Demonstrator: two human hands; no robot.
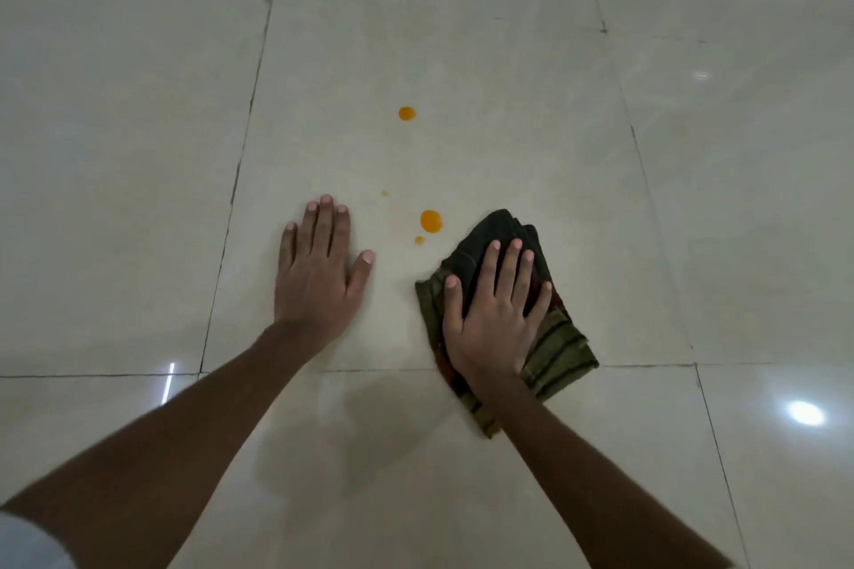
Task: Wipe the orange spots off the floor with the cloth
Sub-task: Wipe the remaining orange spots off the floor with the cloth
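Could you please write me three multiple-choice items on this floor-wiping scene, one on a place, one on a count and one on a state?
1. Where does the cloth lie?
A. under the right hand
B. under the left hand
C. over the farthest spot

2. How many orange spots show on the floor?
A. one
B. four
C. seven

3. How is the left hand?
A. clenched in a fist
B. flat on the bare tile, fingers spread
C. raised off the floor

Key: 1 A, the right palm presses the cloth; 2 B, two large spots and two small ones; 3 B, its palm lies flat, holding nothing.
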